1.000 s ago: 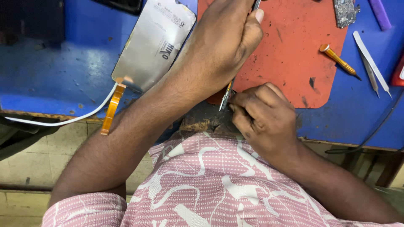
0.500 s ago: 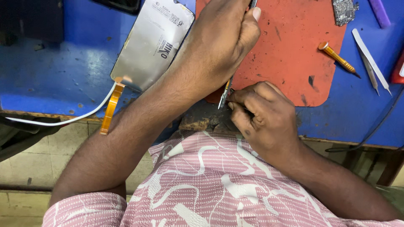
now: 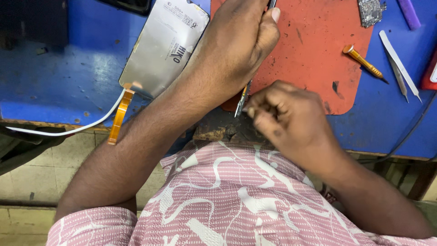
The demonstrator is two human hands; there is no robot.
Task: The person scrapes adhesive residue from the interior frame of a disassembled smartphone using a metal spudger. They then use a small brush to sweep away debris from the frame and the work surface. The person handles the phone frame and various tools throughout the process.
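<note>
My left hand (image 3: 236, 45) is closed around a thin metal tool (image 3: 242, 98), likely tweezers, whose tip points down toward the near edge of the bench. My right hand (image 3: 282, 118) sits just right of that tip with its fingers pinched together by the tool's end; whatever it pinches is too small to make out. Both hands hover over the front edge of a red work mat (image 3: 314, 50) on a blue bench (image 3: 59, 73). A silver phone screen panel (image 3: 164, 50) with an orange flex ribbon (image 3: 119, 116) lies to the left of my left forearm.
An orange-handled screwdriver (image 3: 364, 64), white tweezers (image 3: 399, 68), a small circuit board (image 3: 369, 11) and a purple tool (image 3: 409, 12) lie at the right. A white cable (image 3: 73, 130) runs along the bench's front edge. A black cable (image 3: 409, 134) hangs at the right.
My right hand has shifted slightly right and up beside the tool tip, its fingers curling tighter. My left hand keeps the tool in nearly the same place.
</note>
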